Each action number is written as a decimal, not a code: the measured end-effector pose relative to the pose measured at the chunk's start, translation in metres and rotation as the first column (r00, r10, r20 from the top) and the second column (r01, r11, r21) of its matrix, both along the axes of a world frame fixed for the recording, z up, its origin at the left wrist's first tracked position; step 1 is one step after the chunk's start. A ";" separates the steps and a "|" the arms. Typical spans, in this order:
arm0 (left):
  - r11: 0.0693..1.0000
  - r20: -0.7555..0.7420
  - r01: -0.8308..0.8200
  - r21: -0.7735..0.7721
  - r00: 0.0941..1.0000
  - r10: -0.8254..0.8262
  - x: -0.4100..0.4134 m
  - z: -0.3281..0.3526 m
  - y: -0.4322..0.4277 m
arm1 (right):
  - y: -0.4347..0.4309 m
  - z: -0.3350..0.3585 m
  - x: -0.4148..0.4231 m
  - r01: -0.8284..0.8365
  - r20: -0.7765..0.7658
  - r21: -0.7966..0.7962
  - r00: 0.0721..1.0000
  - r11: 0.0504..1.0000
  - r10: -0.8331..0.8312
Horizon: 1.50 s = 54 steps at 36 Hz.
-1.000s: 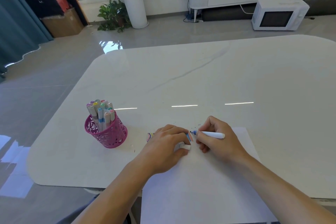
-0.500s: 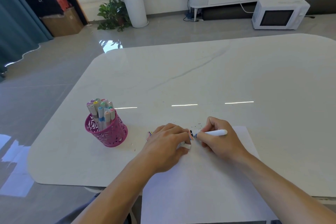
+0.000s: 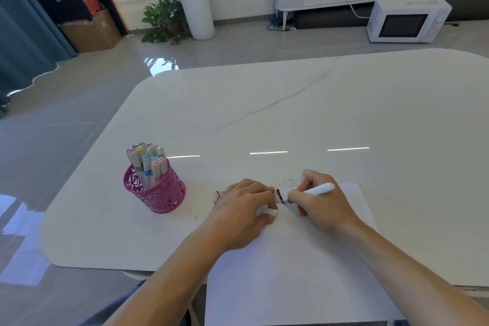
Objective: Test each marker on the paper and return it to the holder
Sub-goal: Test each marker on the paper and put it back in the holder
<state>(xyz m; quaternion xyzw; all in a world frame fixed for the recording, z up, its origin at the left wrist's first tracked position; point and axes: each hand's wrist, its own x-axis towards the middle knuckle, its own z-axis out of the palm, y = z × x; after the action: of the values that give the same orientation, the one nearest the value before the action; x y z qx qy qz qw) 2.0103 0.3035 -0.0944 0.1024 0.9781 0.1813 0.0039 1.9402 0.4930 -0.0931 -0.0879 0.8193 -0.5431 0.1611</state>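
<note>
Right hand (image 3: pixel 321 206) grips a white marker (image 3: pixel 317 190), tip testing the paper (image 3: pixel 304 272) beside the left hand (image 3: pixel 243 209), which pinches its cap (image 3: pixel 272 212); recapping, then the pink holder (image 3: pixel 158 193) further left, likely follows.

The big white surface (image 3: pixel 291 114) is shiny, with a thin grey line across it. A pink cup (image 3: pixel 158 193) of markers (image 3: pixel 146 161) stands left of a white paper (image 3: pixel 291 272).
</note>
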 end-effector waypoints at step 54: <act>0.745 0.158 -0.337 0.576 0.940 0.303 -0.001 0.037 0.012 | 0.005 0.036 0.000 0.049 0.036 -0.444 0.999 0.895 -0.037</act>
<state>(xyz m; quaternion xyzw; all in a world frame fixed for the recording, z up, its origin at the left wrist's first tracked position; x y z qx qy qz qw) 2.0092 0.3155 -0.0576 -0.0757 0.8739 0.4791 -0.0329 1.9403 0.4985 -0.0570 -0.0971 0.6731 -0.7205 0.1355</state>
